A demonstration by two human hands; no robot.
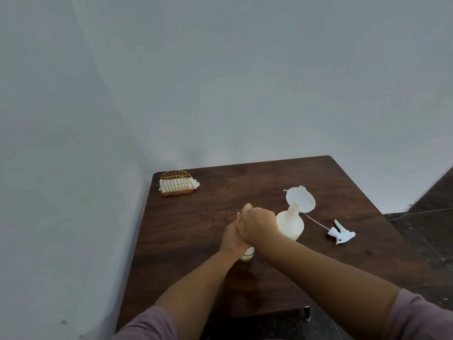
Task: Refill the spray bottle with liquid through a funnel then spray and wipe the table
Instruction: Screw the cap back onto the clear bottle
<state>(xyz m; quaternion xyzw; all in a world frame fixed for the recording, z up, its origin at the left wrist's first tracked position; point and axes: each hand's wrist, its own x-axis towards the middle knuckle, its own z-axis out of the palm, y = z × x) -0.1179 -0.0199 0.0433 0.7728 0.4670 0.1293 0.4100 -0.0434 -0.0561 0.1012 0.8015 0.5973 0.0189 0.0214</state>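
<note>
Head view, near to far, with places given relative to the spray bottle (290,223). Nearest the viewer, two forearms in mauve sleeves (421,317) reach forward over the dark wooden table (196,212); the left hand (231,238) is wrapped round the body of a small refill bottle (247,253), which stands on the table just left of and nearer than the spray bottle; only the lower end of that small bottle shows below the fingers, pale with a greenish band. The right hand (257,223) sits above the left, its fingers curled tight over the top of the same small bottle; the cap itself is hidden, so what the fingers hold there cannot be told. The right wrist crosses in front of the spray bottle's lower left side. The spray bottle stands upright, white and translucent, its neck open; a white funnel (301,199) sits in the neck, tilted, its wide mouth turned up toward the viewer. To the right of the spray bottle, apart from it, the white trigger sprayer head (342,233) lies on its side; its thin dip tube (316,221) runs back toward the bottle's base. Far left of the spray bottle, at the table's back corner, a gold wire napkin holder (177,184) holds white napkins (195,184); behind the table rises a pale grey wall (220,82).
</note>
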